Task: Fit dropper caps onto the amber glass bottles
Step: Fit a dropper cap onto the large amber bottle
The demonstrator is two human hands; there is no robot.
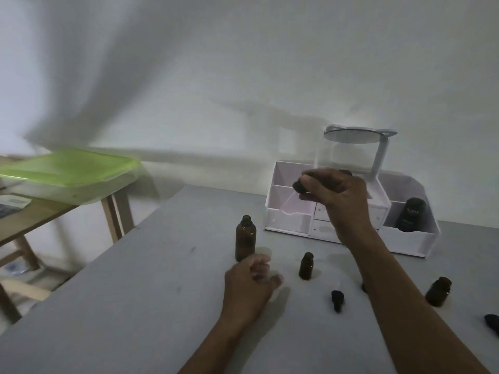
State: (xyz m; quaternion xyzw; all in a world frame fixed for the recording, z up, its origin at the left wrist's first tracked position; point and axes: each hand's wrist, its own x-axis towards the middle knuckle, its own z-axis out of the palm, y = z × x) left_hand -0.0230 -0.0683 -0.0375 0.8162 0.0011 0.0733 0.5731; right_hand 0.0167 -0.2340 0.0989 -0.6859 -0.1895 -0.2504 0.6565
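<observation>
My right hand (334,193) is raised above the table in front of the white organizer and grips a small dark object (299,185), a cap or small bottle; I cannot tell which. My left hand (251,287) hovers low over the table, fingers loosely curled and blurred, holding nothing, just right of a tall uncapped amber bottle (245,238). A small uncapped amber bottle (306,266) stands in the middle. Another small amber bottle (438,291) stands to the right of my right forearm. A black dropper cap (337,300) lies on the table, and another dark cap (492,321) shows at the right edge.
A white organizer (286,220) with drawers and a round mirror (351,136) stands at the back of the grey table (135,306), holding a black bottle (410,214). To the left, a wooden table (54,211) carries a box with a green lid (70,168).
</observation>
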